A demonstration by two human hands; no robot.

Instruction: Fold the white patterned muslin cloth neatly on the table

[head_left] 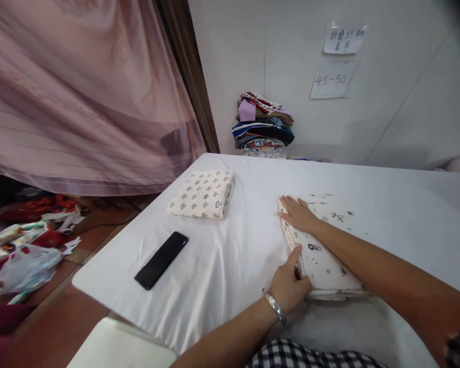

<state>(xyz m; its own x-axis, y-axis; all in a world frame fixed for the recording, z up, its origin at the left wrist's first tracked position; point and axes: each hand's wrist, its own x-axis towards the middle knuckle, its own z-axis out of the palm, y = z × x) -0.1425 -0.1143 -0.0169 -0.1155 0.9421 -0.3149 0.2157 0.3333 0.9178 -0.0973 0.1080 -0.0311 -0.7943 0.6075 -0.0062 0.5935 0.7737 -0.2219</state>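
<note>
A folded white cloth (318, 266) with small dark prints lies in layers on the white-covered table, in front of me and to the right. My right hand (299, 213) rests flat on its far left corner, fingers stretched out and palm down. At the near part of the left edge, my left hand (291, 285), with a silver bracelet on the wrist, grips the layers between thumb and fingers. Some of its fingers are hidden. My right forearm crosses over the cloth and covers part of it.
Left on the table lie another folded cloth (201, 197) with grey prints and a black phone (161, 259). Behind the table a pile of folded clothes (263, 128) stands against the wall. A pink curtain (80, 92) hangs left, above plastic bags (30, 266) on the floor.
</note>
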